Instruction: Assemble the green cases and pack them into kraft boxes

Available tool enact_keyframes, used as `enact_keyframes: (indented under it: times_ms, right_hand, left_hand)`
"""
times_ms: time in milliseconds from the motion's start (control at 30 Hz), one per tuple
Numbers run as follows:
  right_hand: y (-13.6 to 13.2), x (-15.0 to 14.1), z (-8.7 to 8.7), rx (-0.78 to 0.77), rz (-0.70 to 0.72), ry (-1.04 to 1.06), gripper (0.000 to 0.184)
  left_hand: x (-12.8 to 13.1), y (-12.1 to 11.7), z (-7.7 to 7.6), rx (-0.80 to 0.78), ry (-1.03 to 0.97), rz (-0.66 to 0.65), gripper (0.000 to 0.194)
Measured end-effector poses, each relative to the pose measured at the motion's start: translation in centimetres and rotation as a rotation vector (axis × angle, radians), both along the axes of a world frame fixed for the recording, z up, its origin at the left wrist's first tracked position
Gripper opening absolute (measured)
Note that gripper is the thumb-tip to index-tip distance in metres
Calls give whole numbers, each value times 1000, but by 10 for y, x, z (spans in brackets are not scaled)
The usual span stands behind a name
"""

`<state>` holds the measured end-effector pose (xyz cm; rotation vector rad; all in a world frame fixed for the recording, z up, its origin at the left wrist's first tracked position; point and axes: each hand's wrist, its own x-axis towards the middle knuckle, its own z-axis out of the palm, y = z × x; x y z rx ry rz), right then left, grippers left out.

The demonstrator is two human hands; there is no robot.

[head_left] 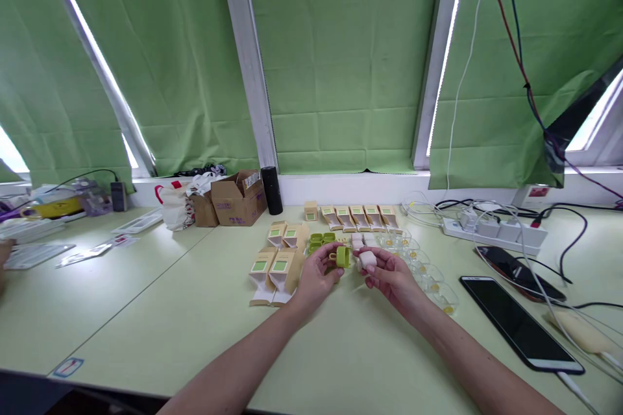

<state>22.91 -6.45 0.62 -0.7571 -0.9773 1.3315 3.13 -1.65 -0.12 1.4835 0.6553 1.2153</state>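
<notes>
My left hand (pixel 317 277) pinches a small green case (pixel 342 256) between thumb and fingers above the table. My right hand (pixel 389 275) holds a small pale pink piece (pixel 367 260) close beside it, fingers curled round it. Just behind the hands lie a few more green cases (pixel 318 241) and pale pink pieces (pixel 357 242). Left of my left hand stand several tan cartons with green labels (pixel 272 269). Another row of such cartons (pixel 360 217) lies farther back. Clear plastic trays with yellow dots (pixel 428 275) run to the right of my right hand.
A phone (pixel 520 324) on a cable and a second dark device (pixel 513 269) lie at the right, near a white power strip (pixel 491 230) with tangled cables. Open cardboard boxes (pixel 238 198), a bag and a black cylinder (pixel 271 190) stand at the back. Another person's hand (pixel 4 253) shows at far left.
</notes>
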Motion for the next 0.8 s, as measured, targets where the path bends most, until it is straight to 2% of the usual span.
enact_keyframes:
  times_ms: [167,367,567,800]
  right_hand:
    - [-2,1,2,19,39,32,50]
    - [3,-1,-5,18,-15,23,56]
    - [7,-1,-14,29,-82,-91,54]
    - [2,-3,-6,69,-61,-225,58]
  left_hand:
    - [0,0,-1,5,18,1,54]
    - [0,0,1,41,44,4,52]
    - [1,-4,0,83,96,27,49]
    - [1,-8,2,90,154,20,50]
